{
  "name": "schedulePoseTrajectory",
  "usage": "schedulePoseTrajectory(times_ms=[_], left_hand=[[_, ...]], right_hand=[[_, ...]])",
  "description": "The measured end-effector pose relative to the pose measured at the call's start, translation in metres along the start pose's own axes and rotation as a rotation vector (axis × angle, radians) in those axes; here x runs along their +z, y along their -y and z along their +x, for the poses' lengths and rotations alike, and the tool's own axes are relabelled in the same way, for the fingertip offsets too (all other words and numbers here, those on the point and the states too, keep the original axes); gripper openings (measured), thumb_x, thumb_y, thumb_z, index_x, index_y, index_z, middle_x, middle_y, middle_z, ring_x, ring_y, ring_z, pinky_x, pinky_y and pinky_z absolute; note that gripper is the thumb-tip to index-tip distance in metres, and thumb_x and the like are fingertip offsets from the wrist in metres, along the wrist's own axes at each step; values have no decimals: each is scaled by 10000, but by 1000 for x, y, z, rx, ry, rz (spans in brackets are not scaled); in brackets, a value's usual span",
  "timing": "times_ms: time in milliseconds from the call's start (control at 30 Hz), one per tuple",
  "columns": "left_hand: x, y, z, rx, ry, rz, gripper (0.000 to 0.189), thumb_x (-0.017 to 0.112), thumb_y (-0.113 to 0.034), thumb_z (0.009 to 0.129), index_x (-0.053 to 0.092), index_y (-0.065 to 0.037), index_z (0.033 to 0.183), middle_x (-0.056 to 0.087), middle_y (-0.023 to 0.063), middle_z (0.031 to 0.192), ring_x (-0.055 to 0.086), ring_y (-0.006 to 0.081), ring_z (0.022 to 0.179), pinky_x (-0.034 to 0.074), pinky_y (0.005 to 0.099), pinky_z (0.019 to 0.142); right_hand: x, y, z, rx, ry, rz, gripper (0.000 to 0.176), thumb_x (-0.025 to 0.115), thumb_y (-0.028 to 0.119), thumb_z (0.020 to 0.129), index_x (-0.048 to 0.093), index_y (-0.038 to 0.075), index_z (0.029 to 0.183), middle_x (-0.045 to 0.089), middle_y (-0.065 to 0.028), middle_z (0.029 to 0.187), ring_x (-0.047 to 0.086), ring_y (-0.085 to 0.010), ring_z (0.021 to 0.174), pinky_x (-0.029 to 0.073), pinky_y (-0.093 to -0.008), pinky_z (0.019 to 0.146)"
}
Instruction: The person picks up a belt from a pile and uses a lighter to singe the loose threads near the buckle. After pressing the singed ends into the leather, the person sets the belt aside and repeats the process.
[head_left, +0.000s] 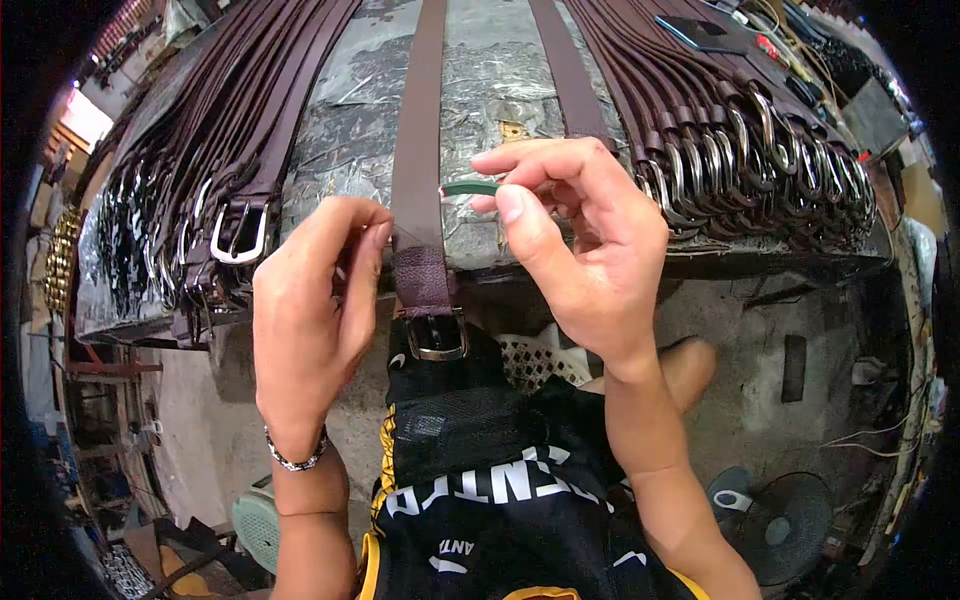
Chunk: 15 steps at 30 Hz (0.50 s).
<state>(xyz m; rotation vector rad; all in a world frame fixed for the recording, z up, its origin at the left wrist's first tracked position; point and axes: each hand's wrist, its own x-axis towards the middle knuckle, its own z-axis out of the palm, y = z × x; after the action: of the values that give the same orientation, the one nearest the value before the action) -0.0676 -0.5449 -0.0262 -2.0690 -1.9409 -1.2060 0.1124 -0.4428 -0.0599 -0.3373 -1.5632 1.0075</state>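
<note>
A: Main thing? Where?
B: Brown belt (418, 150), middle of the table (490, 90), running far to near. Its buckle (436, 337) hangs over the near edge.

A: Left hand (310, 310)?
B: Fingers bunched together, tips against the belt's left edge, just above the stitched end. Can't tell whether it pinches the edge or only touches it. Bracelet (295, 460) on the wrist.

A: Right hand (590, 250)?
B: Thumb and forefinger pinch a small green stick (470, 187). The stick lies level, tip pointing left, at the belt's right edge. Touching or just short of it, can't tell. Other fingers curl loosely.

A: Around it?
B: Second belt (570, 80) lies flat to the right, apart from the first. Left pile (200, 150) of brown belts fans along the table's left side, one silver buckle (240, 232) close to the left hand. Right pile (720, 130) has its buckles in an overlapping row at the table's near right.

A: Below the table?
B: Black jersey (500, 490) with white letters, white basket (535, 360) by the knee, fan (780, 525) on the floor to the right.
</note>
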Motion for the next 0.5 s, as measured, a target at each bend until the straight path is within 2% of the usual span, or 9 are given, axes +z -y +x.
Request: schedulePoseTrajectory(times_ms=[67, 100, 133, 200, 233, 333, 367, 500], left_hand=[[0, -9, 5, 19, -9, -28, 61, 676, 20, 939, 646, 8, 991, 642, 94, 788, 636, 215, 664, 474, 312, 617], [0, -10, 4, -6, 14, -84, 45, 665, 12, 960, 639, 15, 996, 657, 77, 815, 616, 147, 693, 457, 278, 632], [2, -12, 3, -55, 23, -167, 39, 661, 9, 967, 638, 16, 997, 664, 78, 820, 615, 138, 695, 459, 275, 633], [8, -17, 1, -159, 41, -336, 29, 654, 3, 982, 636, 18, 999, 678, 81, 831, 615, 119, 701, 464, 270, 637], [11, -14, 1, -139, 36, -316, 41, 626, -18, 1017, 623, 21, 1005, 694, 76, 839, 610, 94, 699, 466, 252, 630], [11, -22, 5, -263, 8, -386, 78, 597, -50, 1048, 603, 17, 1008, 701, 73, 843, 612, 85, 698, 469, 240, 625], [9, -24, 8, -265, 37, -399, 115, 569, -98, 1078, 576, 8, 1035, 712, 75, 859, 606, 75, 702, 472, 228, 624], [8, -25, 11, -317, 64, -559, 138, 552, -137, 1095, 547, 0, 1084, 722, 101, 905, 618, 85, 733, 487, 227, 648]], right_hand=[[-1, -2, -1, -10, -14, -1, 99, 691, 17, 941, 672, -39, 1020, 711, -72, 893, 696, -105, 773, 569, -249, 698], [0, -1, -1, 0, -28, 11, 105, 687, 25, 949, 668, -39, 1031, 710, -72, 888, 698, -105, 766, 570, -251, 691], [0, -1, -2, 10, -42, 22, 112, 683, 33, 957, 664, -38, 1041, 709, -72, 882, 701, -106, 760, 572, -253, 684], [-3, 1, -2, 45, 14, -12, 122, 635, 72, 1019, 606, -28, 1080, 720, -117, 1025, 713, -111, 854, 563, -234, 702], [-5, 2, -3, 63, 43, -31, 131, 611, 92, 1049, 576, -24, 1100, 725, -139, 1097, 719, -114, 902, 558, -224, 711], [-5, 2, -3, 57, 35, -58, 135, 607, 100, 1055, 573, -22, 1102, 724, -120, 1055, 721, -116, 905, 554, -221, 694], [-5, 1, -3, 51, 37, -74, 132, 599, 105, 1060, 560, -15, 1101, 721, -109, 1008, 724, -113, 882, 552, -215, 671], [-1, 1, -2, 34, -34, 7, 136, 590, 113, 1067, 542, -8, 1104, 718, -108, 975, 723, -108, 843, 547, -205, 648]])
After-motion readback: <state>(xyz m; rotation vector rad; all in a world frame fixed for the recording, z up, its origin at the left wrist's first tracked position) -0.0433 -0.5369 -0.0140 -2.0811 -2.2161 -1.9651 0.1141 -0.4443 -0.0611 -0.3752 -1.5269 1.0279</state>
